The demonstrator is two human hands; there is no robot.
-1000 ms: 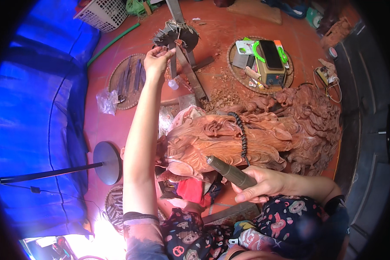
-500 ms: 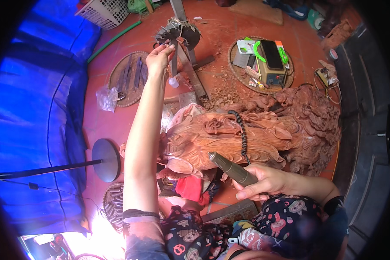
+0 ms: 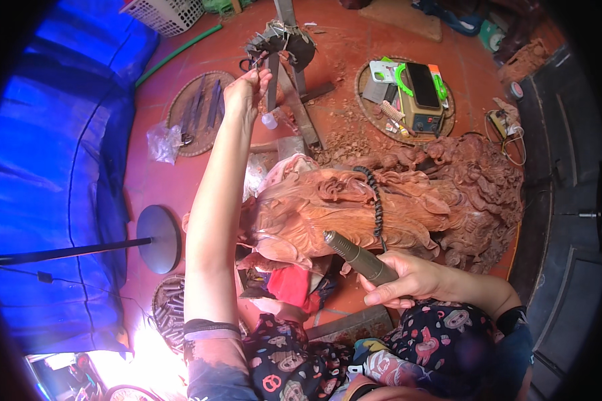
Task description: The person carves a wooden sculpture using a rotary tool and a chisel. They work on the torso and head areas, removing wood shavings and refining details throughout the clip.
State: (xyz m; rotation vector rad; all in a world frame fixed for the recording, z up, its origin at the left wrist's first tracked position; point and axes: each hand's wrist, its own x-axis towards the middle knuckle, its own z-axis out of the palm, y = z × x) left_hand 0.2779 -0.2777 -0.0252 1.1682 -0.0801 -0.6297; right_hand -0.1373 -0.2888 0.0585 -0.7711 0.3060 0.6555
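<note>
My right hand (image 3: 408, 279) grips a grey-green rotary carving handpiece (image 3: 358, 256), its tip pointing up-left at the lower front of a large reddish carved wooden sculpture (image 3: 394, 207). A black flexible shaft (image 3: 376, 200) runs over the carving. My left arm stretches far forward. My left hand (image 3: 244, 93) is closed around something small and thin beside the metal stand (image 3: 284, 50); what it holds is too small to tell. A small white bottle (image 3: 269, 121) lies just below that hand.
A round woven tray with chisels (image 3: 197, 110) lies left of my left hand. Another round tray (image 3: 408, 93) holds a dark device and small tools. Blue tarp (image 3: 53, 167) covers the left. A lamp base (image 3: 159, 238) stands on the red floor. Wood chips lie around.
My left hand has reached further forward and up toward the metal stand. My right hand with the handpiece has stayed nearly still.
</note>
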